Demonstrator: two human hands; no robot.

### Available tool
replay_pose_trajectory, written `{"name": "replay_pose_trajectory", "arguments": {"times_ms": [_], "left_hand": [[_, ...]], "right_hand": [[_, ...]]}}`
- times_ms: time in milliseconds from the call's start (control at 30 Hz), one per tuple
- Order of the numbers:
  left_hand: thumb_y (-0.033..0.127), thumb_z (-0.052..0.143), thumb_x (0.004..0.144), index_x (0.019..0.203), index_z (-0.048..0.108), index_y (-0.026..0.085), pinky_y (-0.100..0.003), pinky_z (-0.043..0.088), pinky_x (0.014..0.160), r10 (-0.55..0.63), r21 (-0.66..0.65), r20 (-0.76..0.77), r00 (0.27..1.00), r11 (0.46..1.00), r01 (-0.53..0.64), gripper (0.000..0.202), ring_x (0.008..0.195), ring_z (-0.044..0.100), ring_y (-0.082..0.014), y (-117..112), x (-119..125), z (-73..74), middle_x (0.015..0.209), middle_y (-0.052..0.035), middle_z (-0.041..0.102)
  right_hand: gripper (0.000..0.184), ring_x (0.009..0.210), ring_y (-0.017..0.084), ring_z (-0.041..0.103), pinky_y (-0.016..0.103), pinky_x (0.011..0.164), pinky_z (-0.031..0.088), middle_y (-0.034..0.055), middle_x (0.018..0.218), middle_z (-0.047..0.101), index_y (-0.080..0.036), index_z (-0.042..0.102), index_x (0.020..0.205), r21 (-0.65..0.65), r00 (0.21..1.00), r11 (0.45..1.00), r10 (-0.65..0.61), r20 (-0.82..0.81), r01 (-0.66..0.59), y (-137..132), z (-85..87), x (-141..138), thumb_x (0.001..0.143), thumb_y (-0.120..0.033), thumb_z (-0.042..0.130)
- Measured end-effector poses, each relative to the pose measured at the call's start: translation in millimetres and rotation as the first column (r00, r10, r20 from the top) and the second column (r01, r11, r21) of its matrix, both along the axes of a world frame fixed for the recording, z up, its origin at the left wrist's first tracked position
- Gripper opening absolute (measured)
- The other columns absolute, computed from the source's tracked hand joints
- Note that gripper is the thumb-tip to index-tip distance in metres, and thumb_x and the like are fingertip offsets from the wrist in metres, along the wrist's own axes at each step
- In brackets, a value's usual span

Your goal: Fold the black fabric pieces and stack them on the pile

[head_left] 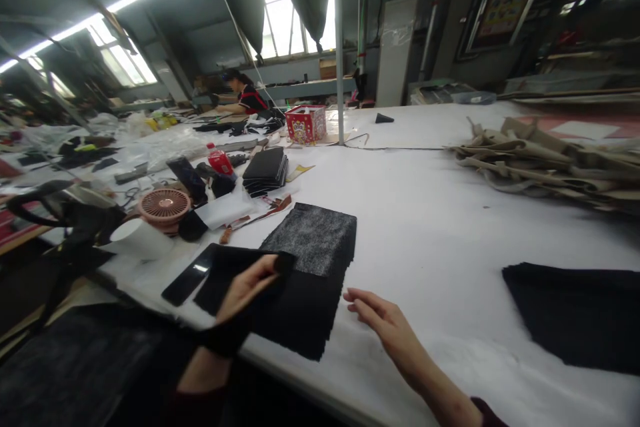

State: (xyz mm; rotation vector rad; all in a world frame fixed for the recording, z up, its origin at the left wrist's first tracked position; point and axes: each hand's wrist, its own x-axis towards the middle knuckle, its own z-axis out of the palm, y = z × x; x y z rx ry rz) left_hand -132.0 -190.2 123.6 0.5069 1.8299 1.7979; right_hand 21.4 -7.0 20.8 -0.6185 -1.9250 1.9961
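Note:
My left hand (247,287) is closed on a piece of black cloth at the table's near edge. Part of that dark cloth hangs across my wrist, and its outline merges with the black fabric beneath. Beside it lies a stack of black fabric pieces (305,320) with ragged edges; a speckled grey piece (315,233) covers its far part. My right hand (383,320) hovers just right of the stack, fingers stretched out and holding nothing. Left of the stack, a shiny black phone-like slab (189,275) rests by more black cloth.
Another black fabric pile (575,313) lies at the right. Beige strips (540,160) are heaped behind it. A pink fan (164,205), a white roll (140,240), a red-labelled bottle (220,160) and a dark stack (265,170) crowd the left. A pole (339,47) rises beside a red box (306,125).

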Motion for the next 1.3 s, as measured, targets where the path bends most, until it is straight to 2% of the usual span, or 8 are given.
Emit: {"name": "replay_pose_trajectory", "arguments": {"times_ms": [33,100,267,467,600,767,1000,1300], "left_hand": [[0.021,0.067,0.082,0.084,0.067,0.016,-0.033,0.05,0.084,-0.171,-0.024,-0.123,0.978,0.985,0.169,0.005,0.09,0.062,-0.0216,32.2,9.5,-12.1,0.096,-0.0027,0.066],[0.015,0.059,0.085,0.081,0.064,0.017,-0.032,0.047,0.087,-0.466,-0.105,-0.403,0.788,0.879,0.466,0.007,0.093,0.061,-0.02,85.1,46.4,-38.2,0.095,-0.0034,0.066],[0.014,0.054,0.089,0.107,0.059,0.021,-0.033,0.045,0.09,-0.648,-0.346,-0.693,0.315,0.682,0.644,0.02,0.099,0.059,-0.0186,131.9,136.9,-82.5,0.11,-0.0031,0.065],[0.016,0.059,0.088,0.122,0.053,0.021,-0.04,0.043,0.098,-0.685,-0.612,-0.727,0.04,0.673,0.416,0.035,0.115,0.052,-0.0246,159.7,100.3,-97.2,0.125,-0.007,0.057],[0.026,0.063,0.088,0.107,0.058,0.02,-0.039,0.048,0.087,-0.757,-0.748,-0.645,-0.108,0.595,0.293,0.021,0.101,0.056,-0.0249,166.2,87.6,-101.2,0.109,-0.0069,0.059],[0.026,0.06,0.089,0.091,0.057,0.019,-0.04,0.048,0.079,-0.794,-0.806,-0.584,-0.166,0.545,0.231,0.007,0.088,0.057,-0.0239,149.8,94.4,-98.1,0.093,-0.0046,0.059],[0.019,0.056,0.09,0.106,0.056,0.019,-0.039,0.048,0.086,-0.739,-0.723,-0.671,-0.063,0.633,0.276,0.016,0.1,0.055,-0.0237,167.8,90.6,-110.2,0.109,-0.0058,0.059],[0.017,0.05,0.093,0.115,0.055,0.021,-0.038,0.046,0.092,-0.68,-0.668,-0.72,-0.137,0.626,0.402,0.023,0.105,0.055,-0.0218,176.4,65.8,-116.4,0.112,-0.006,0.058]], "right_hand": [[0.05,0.109,0.026,0.061,0.044,0.094,0.047,0.01,0.121,0.065,-0.023,0.064,0.123,-0.197,1.0,0.98,-0.018,-0.006,0.017,4.2,4.9,17.4,0.089,-0.058,0.053],[0.056,0.104,0.026,0.063,0.042,0.09,0.05,0.0106,0.116,0.067,-0.019,0.066,0.118,-0.463,0.994,0.88,-0.113,0.005,0.102,14.5,10.9,54.9,0.086,-0.064,0.056],[0.045,0.104,0.023,0.061,0.032,0.095,0.047,0.0061,0.101,0.071,-0.015,0.072,0.096,-0.515,0.884,0.719,-0.4,0.243,0.467,44.6,10.4,136.7,0.072,-0.053,0.077],[0.042,0.09,0.022,0.065,0.032,0.083,0.049,0.0078,0.091,0.071,-0.013,0.071,0.097,-0.327,0.95,0.907,-0.19,0.246,0.266,87.4,9.0,160.8,0.077,-0.05,0.072],[0.041,0.079,0.018,0.065,0.027,0.07,0.048,0.0084,0.088,0.071,-0.011,0.07,0.102,0.118,0.865,0.974,-0.226,0.449,0.193,119.9,2.4,145.4,0.082,-0.046,0.063],[0.031,0.073,0.018,0.063,0.026,0.066,0.043,0.0054,0.078,0.07,-0.013,0.072,0.099,0.444,0.791,0.893,-0.321,0.521,0.069,125.0,-6.7,117.3,0.077,-0.034,0.066],[0.017,0.091,0.023,0.06,0.032,0.079,0.038,0.0078,0.09,0.067,-0.018,0.069,0.094,0.687,0.758,0.726,-0.461,0.461,0.023,90.3,-14.6,79.1,0.085,-0.024,0.056],[0.027,0.083,0.018,0.054,0.029,0.074,0.038,0.0042,0.084,0.058,-0.02,0.065,0.112,0.966,0.831,0.25,-0.55,0.078,0.074,77.0,-59.2,74.8,0.094,-0.012,0.046]]}}
